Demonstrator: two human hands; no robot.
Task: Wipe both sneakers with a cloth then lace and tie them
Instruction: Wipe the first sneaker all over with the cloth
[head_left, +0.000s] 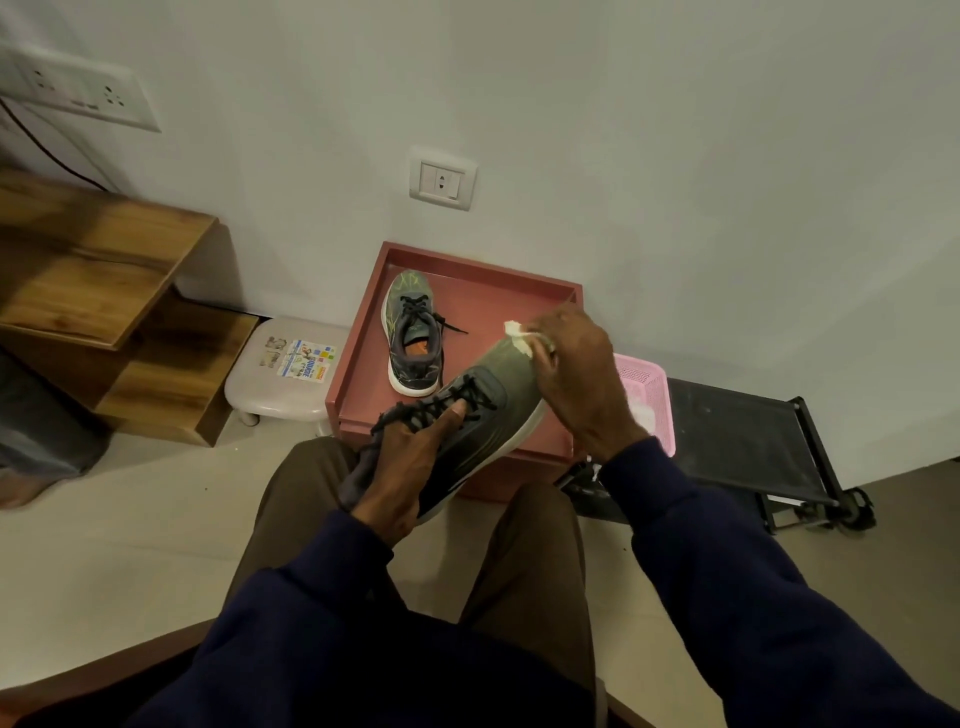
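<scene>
Left of the red tray (470, 274) stands a wooden shelf unit (104, 291), and between it and the tray a white plastic stool (283, 382) with stickers on its seat.

The left forearm, in a dark blue sleeve, rises from the lower middle towards the tray's near edge. The left hand (400, 467) grips the held sneaker (498, 400) at its heel end: the thumb lies straight along the black laces, and the other fingers are curled round the collar and under the heel. This grey-green sneaker hangs in the air over the tray's near edge, tilted, with its toe up and to the right and its white sole turned down to the right.

On the tray floor, in its left half, the second sneaker (413, 332) stands upright with its toe to the wall, laced, one loose lace end lying to its right.

The right hand (576, 379) comes in over the tray's right corner, its back to the camera and its wrist bent. Its fingers curl down over the held sneaker's toe and pinch a white cloth (519, 336) against it; a corner of the cloth shows past the fingertips.

Just right of the tray sits a pink basket (647, 384), and beyond that a black folding rack (743, 441).
</scene>
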